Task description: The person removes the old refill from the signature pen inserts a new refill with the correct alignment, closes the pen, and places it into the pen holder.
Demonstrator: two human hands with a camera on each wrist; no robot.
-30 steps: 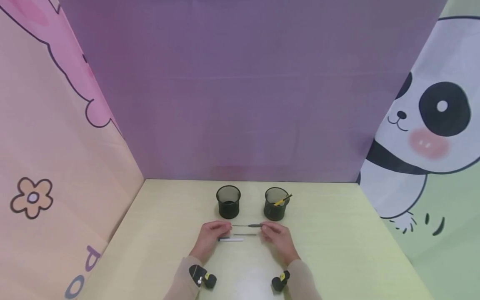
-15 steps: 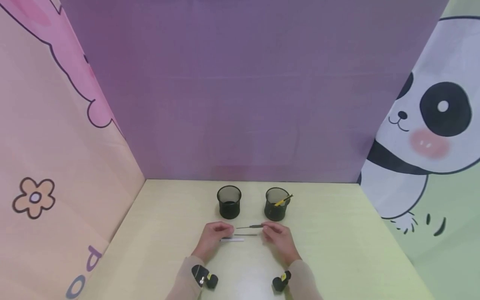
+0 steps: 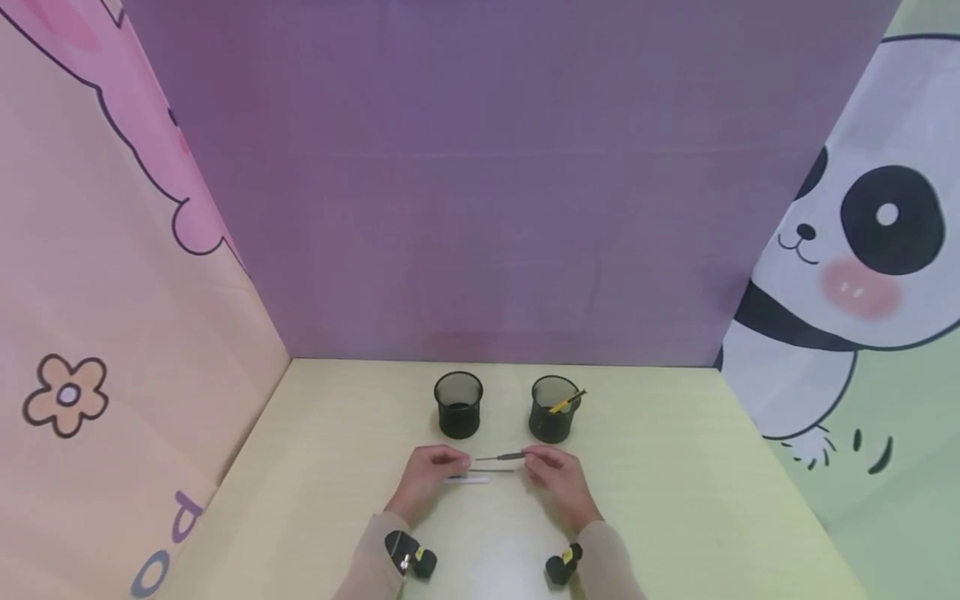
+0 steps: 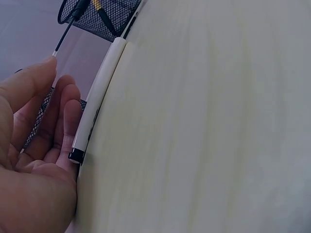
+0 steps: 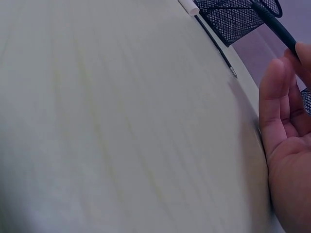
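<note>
Between my hands, a thin black rod (image 4: 64, 36), which looks like a pen refill, runs into a thicker dark pen barrel (image 5: 278, 26). My right hand (image 3: 557, 475) pinches the barrel with thumb and fingers. The thumb and index finger of my left hand (image 3: 431, 475) appear to pinch the rod near its pale section; its far end is hard to make out among the fingers. Just below on the table lie another thin refill (image 5: 216, 43) with a metal tip and a white marker (image 4: 99, 92) with a black end, partly covered by my left hand in the head view.
Two black mesh cups stand behind my hands: the left cup (image 3: 458, 421) and the right cup (image 3: 550, 427), which holds a yellow-and-black pencil-like stick (image 3: 566, 402). The pale table (image 3: 337, 467) meets a purple backdrop (image 3: 495, 208) and printed side cloths.
My left hand has shifted slightly right and covers more of the marker. The thin rod has tilted a little, and less of it shows between my hands.
</note>
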